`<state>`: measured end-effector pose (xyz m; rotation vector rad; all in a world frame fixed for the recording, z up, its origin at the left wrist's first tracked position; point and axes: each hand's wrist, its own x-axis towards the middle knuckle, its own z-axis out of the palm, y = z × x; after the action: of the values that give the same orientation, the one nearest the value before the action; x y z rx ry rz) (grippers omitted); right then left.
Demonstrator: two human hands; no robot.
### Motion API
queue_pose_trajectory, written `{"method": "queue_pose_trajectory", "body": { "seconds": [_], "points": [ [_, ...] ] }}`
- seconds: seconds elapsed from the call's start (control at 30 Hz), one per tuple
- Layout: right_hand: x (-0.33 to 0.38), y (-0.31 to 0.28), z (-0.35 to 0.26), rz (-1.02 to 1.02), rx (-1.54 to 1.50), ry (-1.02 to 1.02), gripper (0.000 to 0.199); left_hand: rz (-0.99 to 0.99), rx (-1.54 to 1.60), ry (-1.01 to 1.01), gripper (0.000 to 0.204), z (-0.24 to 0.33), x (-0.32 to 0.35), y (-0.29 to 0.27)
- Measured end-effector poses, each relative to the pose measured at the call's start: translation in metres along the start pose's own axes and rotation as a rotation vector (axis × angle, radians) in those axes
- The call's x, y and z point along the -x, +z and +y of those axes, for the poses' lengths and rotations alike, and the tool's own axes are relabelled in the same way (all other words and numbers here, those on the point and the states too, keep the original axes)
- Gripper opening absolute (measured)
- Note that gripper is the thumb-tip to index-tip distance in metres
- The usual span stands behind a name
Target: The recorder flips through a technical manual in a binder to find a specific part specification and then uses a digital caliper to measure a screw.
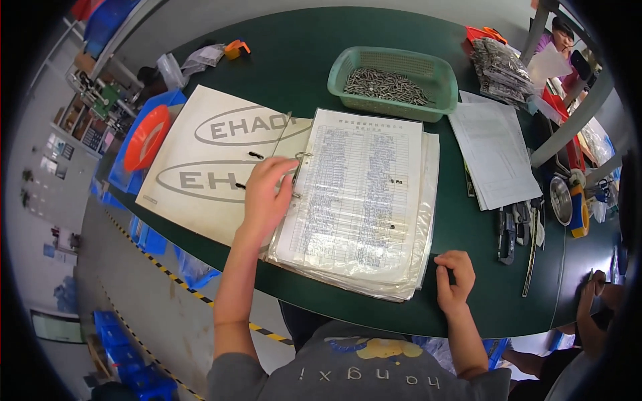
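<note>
Cream binder (194, 159) lying open, printed sheets (354, 200) glossy-sleeved.

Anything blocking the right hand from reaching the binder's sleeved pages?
Nothing visible does. The right hand is just beyond the lower right edge of the sleeved pages, with only green tabletop showing in the gap.

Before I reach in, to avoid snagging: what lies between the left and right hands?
The head view shows, from left hand to right hand, sleeved printed sheets in the open ring binder, then a strip of green tabletop.
</note>
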<state>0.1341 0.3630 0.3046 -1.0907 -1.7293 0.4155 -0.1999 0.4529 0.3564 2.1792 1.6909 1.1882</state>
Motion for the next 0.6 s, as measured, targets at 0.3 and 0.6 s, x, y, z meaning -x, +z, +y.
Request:
{"method": "queue_pose_trajectory", "body": {
  "seconds": [0.3,0.6],
  "points": [
    [-0.004,-0.007,0.017,0.062,0.024,0.047,0.013,-0.181,-0.030,0.178,0.012,-0.011,-0.055,0.052],
    [0.007,-0.015,0.037,-0.025,0.111,-0.002,0.013,0.065,-0.127,0.364,0.007,-0.057,-0.054,0.100]
  ]
}}
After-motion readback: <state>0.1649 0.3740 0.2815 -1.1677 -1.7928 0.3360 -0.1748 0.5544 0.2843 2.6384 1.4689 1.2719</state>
